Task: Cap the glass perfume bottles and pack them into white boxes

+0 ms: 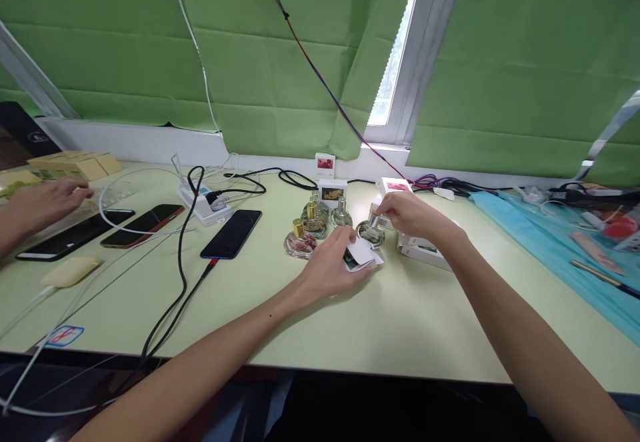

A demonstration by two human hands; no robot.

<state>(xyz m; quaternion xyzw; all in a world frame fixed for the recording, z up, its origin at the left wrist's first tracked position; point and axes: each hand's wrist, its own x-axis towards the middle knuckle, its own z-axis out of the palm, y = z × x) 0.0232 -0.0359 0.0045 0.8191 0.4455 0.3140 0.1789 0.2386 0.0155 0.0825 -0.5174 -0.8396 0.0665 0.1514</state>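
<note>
Near the middle of the table, my left hand (334, 265) is wrapped round a small white box (361, 255) with an open flap. My right hand (410, 214) pinches the silver cap of a round glass bottle (371, 233), just behind and to the right of that box. Left of it stand several more glass bottles: one with a gold cap and pink contents (300, 242), and one with a silver cap (341, 214). Small white boxes stand behind them, one with a dark floral picture (333, 194). Another white box (425, 251) lies partly under my right forearm.
Phones (231, 234), a power strip (205, 206) and loose cables lie to the left. Another person's hand (47, 203) is at the far left, near yellow boxes (75, 164). Blue plastic sheeting (545, 245) with tools covers the right side.
</note>
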